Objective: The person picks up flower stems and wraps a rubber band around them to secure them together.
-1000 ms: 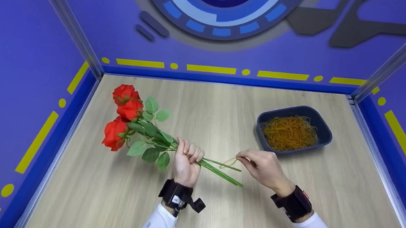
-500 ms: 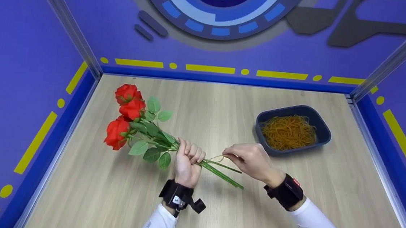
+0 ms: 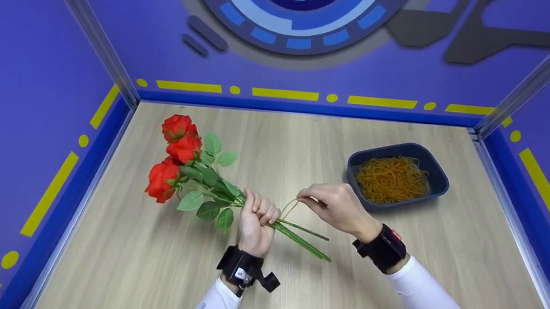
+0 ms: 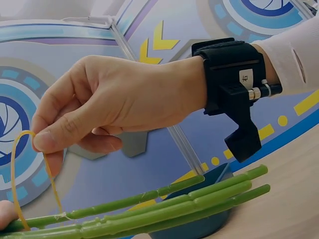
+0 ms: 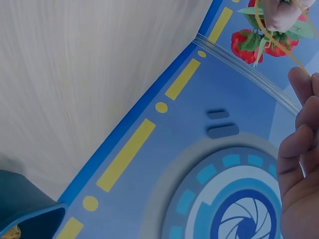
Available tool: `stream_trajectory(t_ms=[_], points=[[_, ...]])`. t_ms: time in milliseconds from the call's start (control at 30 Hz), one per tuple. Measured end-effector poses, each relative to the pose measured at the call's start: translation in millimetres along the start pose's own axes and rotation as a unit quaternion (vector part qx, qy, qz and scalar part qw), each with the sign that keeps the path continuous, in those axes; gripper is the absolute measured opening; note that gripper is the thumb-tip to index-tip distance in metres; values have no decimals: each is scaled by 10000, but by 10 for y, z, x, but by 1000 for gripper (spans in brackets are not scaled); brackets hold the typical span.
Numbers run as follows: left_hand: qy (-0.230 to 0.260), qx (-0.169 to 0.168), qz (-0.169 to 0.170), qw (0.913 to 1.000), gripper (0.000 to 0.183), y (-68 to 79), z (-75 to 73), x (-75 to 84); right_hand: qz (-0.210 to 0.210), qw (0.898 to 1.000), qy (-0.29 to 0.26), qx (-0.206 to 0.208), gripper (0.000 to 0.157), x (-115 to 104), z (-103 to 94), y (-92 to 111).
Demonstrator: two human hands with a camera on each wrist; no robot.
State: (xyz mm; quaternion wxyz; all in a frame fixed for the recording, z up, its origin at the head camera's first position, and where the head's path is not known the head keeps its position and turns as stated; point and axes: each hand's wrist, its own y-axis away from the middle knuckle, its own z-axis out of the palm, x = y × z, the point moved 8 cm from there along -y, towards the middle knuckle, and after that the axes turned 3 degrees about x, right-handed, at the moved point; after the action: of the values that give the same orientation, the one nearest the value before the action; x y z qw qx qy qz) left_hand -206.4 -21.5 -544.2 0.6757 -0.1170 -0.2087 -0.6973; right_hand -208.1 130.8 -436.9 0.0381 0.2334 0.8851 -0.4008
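My left hand point(image 3: 258, 222) grips a bunch of red roses point(image 3: 161, 180), blooms up to the left and bare green stems point(image 3: 303, 241) poking out to the lower right. Thumb and forefinger of my right hand point(image 3: 342, 206) pinch a thin yellow rubber band point(image 3: 290, 207) just above those stems. In the left wrist view the band point(image 4: 15, 184) is drawn up into a tall loop, its lower ends down at the stems point(image 4: 164, 211) close beside the left hand. One stem there stands apart from the others. The right wrist view catches the stretched band point(image 5: 279, 45) and the blooms behind.
A dark blue tray point(image 3: 436, 189) holding a heap of rubber bands point(image 3: 392, 179) stands behind the right hand. Blue printed panels point(image 3: 281, 76) enclose the wooden table point(image 3: 148, 272) at the back and both sides.
My right hand has moved left and up with the rubber band, which now stretches up from the stems near the left hand. The roses have shifted slightly to the right.
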Motion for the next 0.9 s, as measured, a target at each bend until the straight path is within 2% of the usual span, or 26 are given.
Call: stream_trajectory(t_ms=[267, 500, 633, 800, 900], points=[[64, -194, -59, 9998, 54, 26, 26, -26, 17, 9996, 212, 158, 19, 69, -175, -57], [37, -267, -87, 9996, 54, 62, 65, -19, 50, 9989, 396, 237, 2, 117, -270, -64], [89, -407, -71, 9991, 54, 84, 114, 12, 130, 9976, 559, 380, 2, 180, -311, -38], [149, -601, -36, 9981, 52, 107, 189, 60, 357, 9962, 605, 511, 17, 297, -321, 31], [130, -732, -61, 9972, 52, 125, 239, 78, 565, 9953, 606, 500, 21, 380, -296, 87]])
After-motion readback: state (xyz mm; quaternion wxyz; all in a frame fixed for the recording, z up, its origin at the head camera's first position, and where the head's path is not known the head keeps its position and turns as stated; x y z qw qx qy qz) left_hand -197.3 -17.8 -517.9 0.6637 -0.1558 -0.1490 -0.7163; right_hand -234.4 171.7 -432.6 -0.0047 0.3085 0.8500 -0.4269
